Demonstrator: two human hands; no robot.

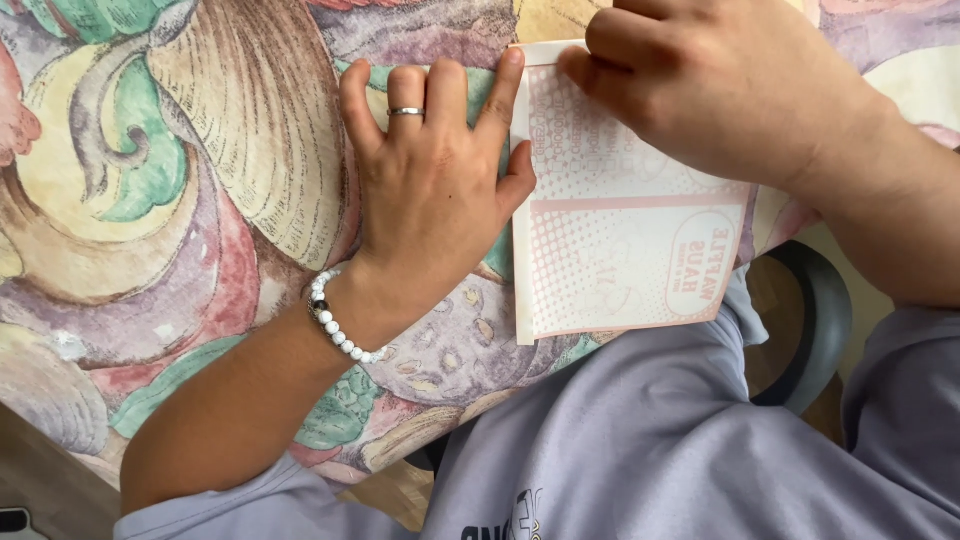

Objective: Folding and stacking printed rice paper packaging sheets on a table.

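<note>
Pink-and-white printed paper sheet (620,240) flat on patterned worktop (200,200), right of frame centre, lower edge overhanging toward lap.

Likely light, thin, limp; creases readily, slides easily on the cloth; best taken at an edge or corner. Left hand (430,190) flat, palm down, fingers spread, thumb and forefinger touching sheet's left edge; grip wide, holding nothing. Right hand (720,90) at upper right, knuckles curled, fingertips pressing sheet's top edge; pinched or merely pressed: cannot tell.
</note>
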